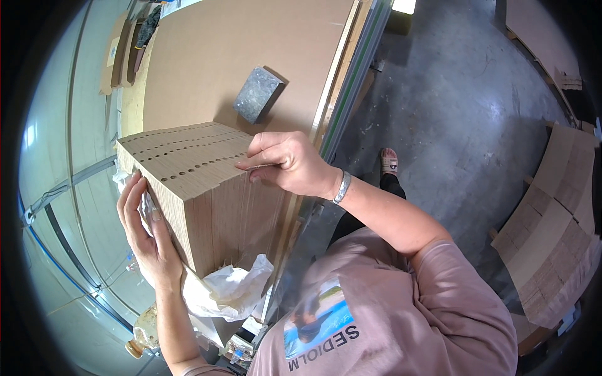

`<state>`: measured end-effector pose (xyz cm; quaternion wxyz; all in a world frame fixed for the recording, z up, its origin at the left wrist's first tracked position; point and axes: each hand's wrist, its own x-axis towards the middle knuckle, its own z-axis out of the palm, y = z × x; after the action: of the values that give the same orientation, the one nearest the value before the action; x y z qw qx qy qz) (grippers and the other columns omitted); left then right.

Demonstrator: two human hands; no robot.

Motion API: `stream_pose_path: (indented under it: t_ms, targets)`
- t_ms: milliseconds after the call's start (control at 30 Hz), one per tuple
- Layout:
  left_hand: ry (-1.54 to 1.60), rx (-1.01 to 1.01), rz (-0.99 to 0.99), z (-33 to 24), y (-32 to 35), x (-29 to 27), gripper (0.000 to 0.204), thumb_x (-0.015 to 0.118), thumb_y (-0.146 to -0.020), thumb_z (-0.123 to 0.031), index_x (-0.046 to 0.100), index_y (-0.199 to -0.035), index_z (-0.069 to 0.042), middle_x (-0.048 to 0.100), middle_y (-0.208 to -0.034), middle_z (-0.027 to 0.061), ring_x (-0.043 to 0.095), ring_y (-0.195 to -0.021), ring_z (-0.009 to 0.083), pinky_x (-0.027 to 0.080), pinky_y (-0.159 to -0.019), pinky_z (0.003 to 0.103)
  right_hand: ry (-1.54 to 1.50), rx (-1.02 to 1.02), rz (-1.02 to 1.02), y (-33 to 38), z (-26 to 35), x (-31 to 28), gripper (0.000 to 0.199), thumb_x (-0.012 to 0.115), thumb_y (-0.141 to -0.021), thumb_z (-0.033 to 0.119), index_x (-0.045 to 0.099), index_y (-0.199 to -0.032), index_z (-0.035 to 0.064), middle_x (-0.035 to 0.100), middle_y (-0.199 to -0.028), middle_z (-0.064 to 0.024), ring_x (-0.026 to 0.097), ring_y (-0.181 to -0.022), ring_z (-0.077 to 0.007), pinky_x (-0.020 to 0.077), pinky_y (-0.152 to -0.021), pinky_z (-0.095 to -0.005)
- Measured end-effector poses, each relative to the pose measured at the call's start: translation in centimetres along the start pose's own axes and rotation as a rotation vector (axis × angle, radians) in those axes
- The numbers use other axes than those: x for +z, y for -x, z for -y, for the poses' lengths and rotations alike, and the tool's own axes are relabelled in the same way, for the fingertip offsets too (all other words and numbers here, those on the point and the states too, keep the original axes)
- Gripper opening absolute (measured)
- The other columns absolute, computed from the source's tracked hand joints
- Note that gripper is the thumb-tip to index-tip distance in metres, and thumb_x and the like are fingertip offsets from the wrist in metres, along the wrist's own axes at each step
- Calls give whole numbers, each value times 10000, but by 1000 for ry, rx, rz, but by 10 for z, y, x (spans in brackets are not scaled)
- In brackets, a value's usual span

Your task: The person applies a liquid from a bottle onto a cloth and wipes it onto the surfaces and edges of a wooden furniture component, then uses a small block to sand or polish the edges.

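Note:
A tall stack of wooden boards stands upright in front of me, with several rows of small dark round holes along its pale top. My left hand lies against the stack's left side, fingers stretched out over crumpled white wrapping. At the top's right edge, my right hand is closed in a pinch. A thin edge shows by its fingertips, but I cannot make out what it is. Crumpled white wrapping bunches around the foot of the stack on my side.
Beyond the stack, a dark grey block rests on a brown-topped table. More wooden boards are stacked at the far right. A stained plastic bottle is at the lower left, and the grey floor lies right of the table.

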<state>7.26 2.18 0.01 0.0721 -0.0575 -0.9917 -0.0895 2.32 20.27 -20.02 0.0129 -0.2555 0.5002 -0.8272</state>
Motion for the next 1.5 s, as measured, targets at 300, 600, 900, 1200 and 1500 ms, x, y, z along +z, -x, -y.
stream_pose_path:
  t_ms: [300, 600, 900, 1200, 1500]
  targets:
    - [-14, -12, 1, -2, 1, -2, 417, 426, -912, -134, 510, -1305, -25, 485, -1365, 153, 431, -1310, 300, 302, -1114, 436, -36, -21, -31, 1, 4, 1, 357, 702, -696, -157, 722, -1009, 14, 652, -863, -73, 665, -768, -154, 580, -670, -246]
    - [-32, -6, 4, -2, 1, -1, 396, 416, -930, -127, 513, -1303, -36, 491, -1360, 144, 436, -1307, 296, 308, -1112, 430, 67, -36, -20, 1, 5, 0, 384, 701, -662, -179, 725, -993, 13, 663, -861, -80, 655, -761, -150, 574, -665, -253]
    - [-49, -5, 9, -3, 0, -2, 398, 406, -927, -118, 510, -1301, -30, 489, -1361, 150, 435, -1309, 307, 309, -1111, 433, -101, 67, -82, 4, 2, 6, 325, 633, -720, -222, 727, -948, -11, 654, -866, -74, 674, -757, -148, 591, -660, -250]
    - [-65, -22, 20, -7, -2, -4, 406, 406, -916, -103, 506, -1303, -30, 486, -1366, 151, 432, -1311, 315, 306, -1112, 437, -47, 81, -61, 2, 9, 3, 277, 691, -722, -156, 729, -952, -6, 625, -848, -60, 628, -769, -133, 541, -676, -244]
    - [-23, -51, -13, -9, -3, -3, 395, 471, -886, -86, 533, -1270, -21, 508, -1336, 161, 461, -1275, 332, 333, -1084, 436, -81, -8, -26, -26, 41, 18, 285, 799, -692, -55, 718, -961, -12, 584, -857, -36, 583, -759, -100, 496, -643, -239]
